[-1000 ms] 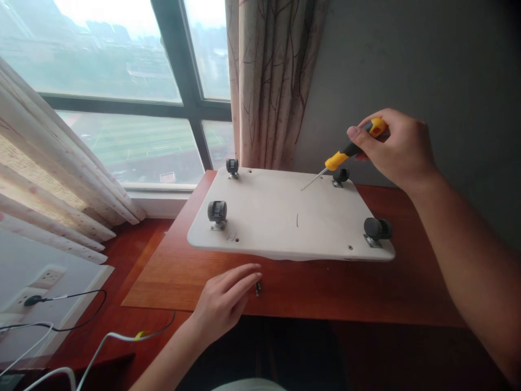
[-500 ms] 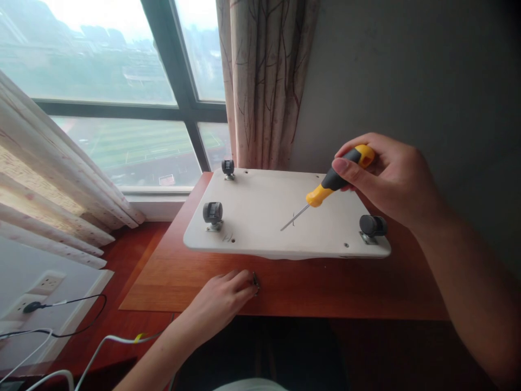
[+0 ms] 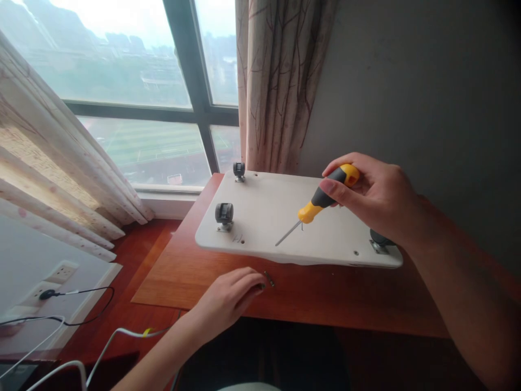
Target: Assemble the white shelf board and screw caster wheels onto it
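A white board point(image 3: 268, 212) with black caster wheels point(image 3: 224, 214) at its corners lies upside down on the wooden table point(image 3: 325, 293). My right hand point(image 3: 374, 195) grips a yellow-and-black screwdriver point(image 3: 321, 202), its tip hovering over the board's front middle. My left hand point(image 3: 230, 297) rests on the table's front edge, fingers curled and pressed down beside a small dark screw point(image 3: 269, 279). Whether the fingertips pinch anything is hidden.
A second caster point(image 3: 239, 170) stands at the board's far left corner, another point(image 3: 380, 240) shows behind my right wrist. Patterned curtain point(image 3: 280, 81) and window point(image 3: 134, 98) lie behind. Cables point(image 3: 77, 320) and a wall socket point(image 3: 61, 271) are at the lower left.
My right hand has brought the screwdriver down and toward me over the board. My left hand's fingers have curled on the table edge; the small screw now lies just right of them.
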{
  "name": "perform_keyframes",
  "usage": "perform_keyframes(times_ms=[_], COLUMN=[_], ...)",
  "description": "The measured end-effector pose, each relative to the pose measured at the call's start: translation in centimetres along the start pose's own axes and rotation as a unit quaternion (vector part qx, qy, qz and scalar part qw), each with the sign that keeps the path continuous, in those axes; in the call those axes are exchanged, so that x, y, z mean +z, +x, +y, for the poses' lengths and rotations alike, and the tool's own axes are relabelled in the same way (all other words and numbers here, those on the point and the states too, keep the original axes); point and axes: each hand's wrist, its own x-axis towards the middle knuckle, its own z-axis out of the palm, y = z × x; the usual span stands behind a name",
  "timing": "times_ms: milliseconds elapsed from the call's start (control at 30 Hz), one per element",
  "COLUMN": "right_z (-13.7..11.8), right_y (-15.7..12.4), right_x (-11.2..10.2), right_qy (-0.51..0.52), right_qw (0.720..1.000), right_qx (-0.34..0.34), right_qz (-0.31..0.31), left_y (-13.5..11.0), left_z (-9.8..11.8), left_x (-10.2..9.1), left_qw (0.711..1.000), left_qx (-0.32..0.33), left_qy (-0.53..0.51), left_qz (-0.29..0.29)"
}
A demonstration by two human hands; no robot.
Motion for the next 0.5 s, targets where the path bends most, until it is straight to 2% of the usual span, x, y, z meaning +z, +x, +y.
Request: perform_keyframes(times_ms=[100, 233, 333, 500], right_z=[-0.6, -1.8, -2.6, -3.4], right_y=[0.7, 1.6, 2.0, 2.4], right_x=[0.5, 1.4, 2.2, 3.2], right_qy=[0.005, 0.016, 0.019, 0.014], right_qw=[1.000, 0.998, 0.997, 0.995], right_qx=[-0.021, -0.061, -0.080, -0.098], right_qz=[0.008, 0.006, 0.001, 0.005], left_y=[0.5, 2.0, 3.1, 3.6], left_z=[-0.5, -0.7, -0.9, -1.6], left_x=[-1.5, -3.3, -3.6, -3.2], left_qw=[0.989, 0.960, 0.950, 0.956], left_qx=[-0.056, -0.154, -0.182, -0.181], left_qy=[-0.050, -0.041, -0.026, 0.018], left_qz=[0.127, 0.231, 0.253, 0.229])
